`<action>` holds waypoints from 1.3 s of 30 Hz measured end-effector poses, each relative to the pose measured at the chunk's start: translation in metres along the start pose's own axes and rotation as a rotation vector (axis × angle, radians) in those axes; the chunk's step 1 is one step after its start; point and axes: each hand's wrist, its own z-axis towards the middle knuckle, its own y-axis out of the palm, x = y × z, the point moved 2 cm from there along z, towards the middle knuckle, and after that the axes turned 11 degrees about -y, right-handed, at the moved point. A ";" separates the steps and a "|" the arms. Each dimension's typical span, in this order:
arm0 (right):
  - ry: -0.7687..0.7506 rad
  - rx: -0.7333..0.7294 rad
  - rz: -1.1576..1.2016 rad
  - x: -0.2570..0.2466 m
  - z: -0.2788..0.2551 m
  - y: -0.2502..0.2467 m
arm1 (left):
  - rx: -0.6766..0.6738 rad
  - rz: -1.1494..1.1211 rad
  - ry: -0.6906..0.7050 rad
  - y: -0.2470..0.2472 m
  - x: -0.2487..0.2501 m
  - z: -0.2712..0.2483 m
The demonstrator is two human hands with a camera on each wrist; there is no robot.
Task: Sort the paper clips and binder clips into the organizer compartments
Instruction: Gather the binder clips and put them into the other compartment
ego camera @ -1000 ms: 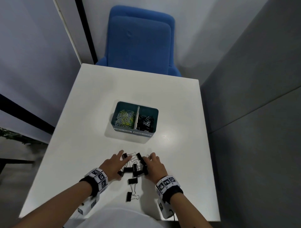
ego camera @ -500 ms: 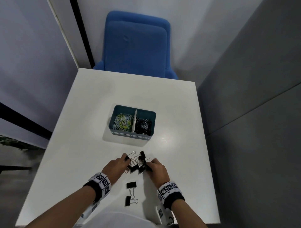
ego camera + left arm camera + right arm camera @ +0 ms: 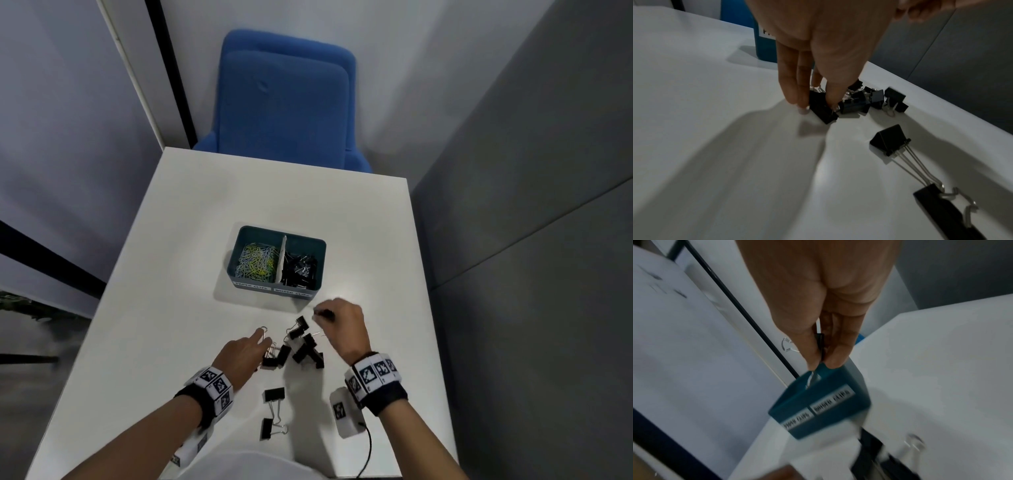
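A teal organizer point(image 3: 239, 270) stands mid-table with coloured paper clips point(image 3: 255, 262) in its left compartment and black binder clips point(image 3: 299, 272) in its right. A heap of black binder clips point(image 3: 301, 349) lies in front of it. My right hand point(image 3: 323, 313) is lifted off the table just before the organizer point(image 3: 824, 408) and pinches one binder clip point(image 3: 820, 344) between thumb and fingers. My left hand point(image 3: 263, 344) is down at the heap's left edge, and its fingertips point(image 3: 801, 104) pinch a binder clip point(image 3: 821, 108) on the table.
Two more binder clips point(image 3: 274, 394) point(image 3: 267, 428) lie nearer me, close to the table's front edge. A blue chair point(image 3: 284, 99) stands behind the white table point(image 3: 164, 274). Grey partitions close in on both sides.
My right hand has risen from the heap with a binder clip and moved forward toward the organizer. My left hand stays at the heap.
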 end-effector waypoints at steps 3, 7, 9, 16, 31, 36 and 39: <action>-0.021 0.098 0.063 -0.017 0.035 -0.020 | -0.041 0.012 -0.001 -0.002 0.000 0.000; 0.047 0.157 0.056 -0.025 0.066 -0.029 | -0.047 0.023 -0.021 0.001 0.000 0.002; 0.079 0.137 0.003 -0.023 0.061 -0.024 | -0.073 -0.004 -0.027 0.003 -0.001 0.003; 0.214 -0.453 -0.203 0.024 -0.025 0.038 | 0.087 -0.191 -0.022 -0.045 0.014 -0.015; 0.034 -0.568 -0.295 0.049 -0.043 0.077 | 0.296 -0.171 0.134 -0.119 0.039 -0.008; -0.082 -0.641 -0.393 0.046 -0.035 0.082 | -0.012 -0.035 0.022 -0.008 0.018 -0.047; -0.087 -0.665 -0.411 0.040 -0.037 0.087 | 0.020 -0.017 -0.003 0.024 0.019 -0.063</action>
